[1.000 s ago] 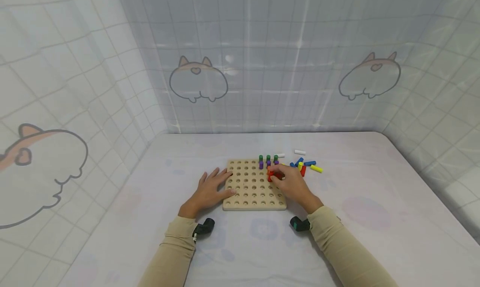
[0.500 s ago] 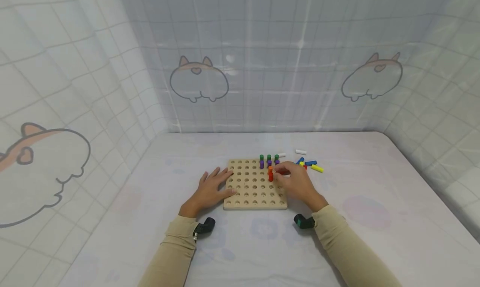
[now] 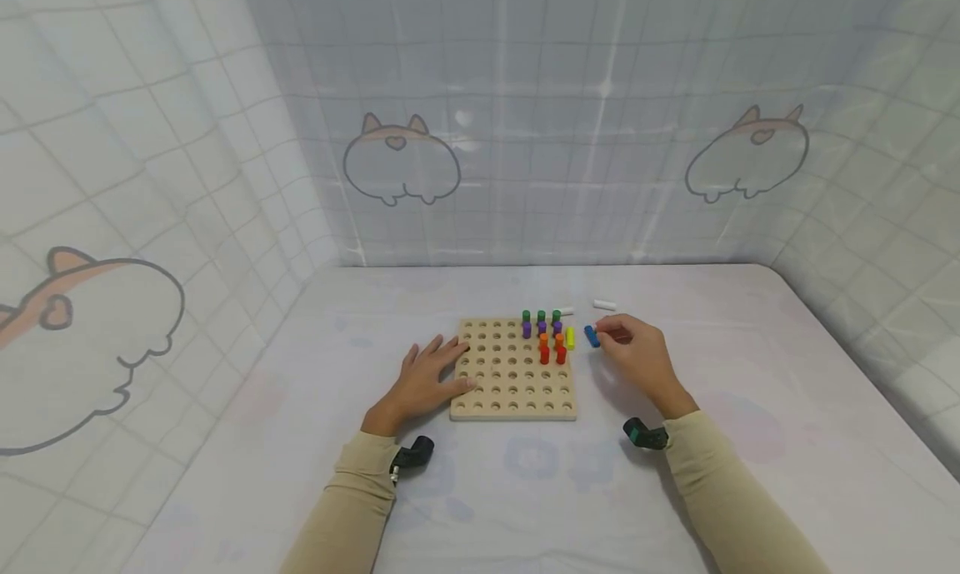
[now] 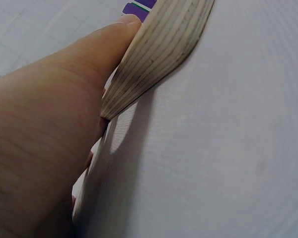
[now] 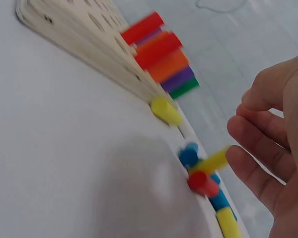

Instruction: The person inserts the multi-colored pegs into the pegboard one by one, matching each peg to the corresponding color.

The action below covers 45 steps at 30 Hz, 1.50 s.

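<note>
A wooden pegboard (image 3: pixel 495 391) lies on the cloth-covered table. At its left edge rests my left hand (image 3: pixel 420 384), fingers spread and straight; in the left wrist view the thumb (image 4: pixel 111 39) lies along the board's side (image 4: pixel 164 47). Green (image 3: pixel 542 316), purple (image 3: pixel 527 331), orange (image 3: pixel 543 341) and red pegs (image 3: pixel 544 356) stand upright in the board's right part. My right hand (image 3: pixel 643 359) is to the right, above the loose pegs, its fingertips close to a blue peg (image 3: pixel 591 336). In the right wrist view, thumb and fingers are apart with nothing between them.
A yellow peg (image 3: pixel 570 338) lies along the board's right side. Two white pegs (image 3: pixel 604 305) lie farther back. Beneath the right hand, a red peg (image 5: pixel 203 183), a tilted yellow peg (image 5: pixel 211 161) and several others lie close together. White patterned curtains (image 3: pixel 525 191) surround the table.
My right hand has left the red pegs in the board and moved right to the loose pegs. Two red pegs now show standing uncovered. The left hand has stayed in place.
</note>
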{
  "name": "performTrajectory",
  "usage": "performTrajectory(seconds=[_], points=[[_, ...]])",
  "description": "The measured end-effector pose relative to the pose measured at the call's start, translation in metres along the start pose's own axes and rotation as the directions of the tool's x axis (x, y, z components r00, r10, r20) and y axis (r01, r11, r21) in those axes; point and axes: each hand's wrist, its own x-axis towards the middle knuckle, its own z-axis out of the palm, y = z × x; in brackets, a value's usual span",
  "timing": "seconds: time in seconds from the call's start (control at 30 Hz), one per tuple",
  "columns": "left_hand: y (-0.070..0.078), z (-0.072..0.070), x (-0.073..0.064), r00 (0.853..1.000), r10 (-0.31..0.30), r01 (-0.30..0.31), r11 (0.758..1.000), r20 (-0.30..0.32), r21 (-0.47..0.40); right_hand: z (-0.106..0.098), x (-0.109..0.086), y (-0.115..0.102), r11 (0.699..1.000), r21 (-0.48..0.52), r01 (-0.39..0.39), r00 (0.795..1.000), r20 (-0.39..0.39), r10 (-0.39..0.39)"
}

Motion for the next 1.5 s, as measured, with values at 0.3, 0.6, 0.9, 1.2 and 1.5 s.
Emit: performTrajectory(seconds=[0.3, 0.6, 0.9, 1.2, 1.5], points=[[0.0, 0.001, 0.0, 1.0, 0.006, -0.005, 1.0, -0.005, 0.016, -0.017, -0.007, 0.017, 0.993, -0.058, -0.102, 0.995, -0.01, 0.102], [-0.003, 0.003, -0.002, 1.0, 0.009, -0.009, 1.0, -0.007, 0.011, -0.016, -0.008, 0.022, 0.974, -0.075, -0.212, 0.976, 0.03, 0.215], [-0.006, 0.005, -0.001, 1.0, 0.017, -0.017, 1.0, -0.007, 0.006, -0.01, -0.008, 0.022, 0.964, -0.119, -0.239, 0.969, 0.039, 0.245], [-0.005, 0.005, 0.0, 1.0, 0.006, -0.006, 1.0, -0.012, 0.007, -0.003, -0.004, 0.022, 0.96, -0.19, -0.204, 0.975, 0.051, 0.217], [-0.004, 0.005, 0.0, 1.0, -0.002, 0.002, 1.0, -0.008, 0.017, 0.0, -0.002, 0.023, 0.952, -0.236, -0.195, 0.973, 0.073, 0.217]])
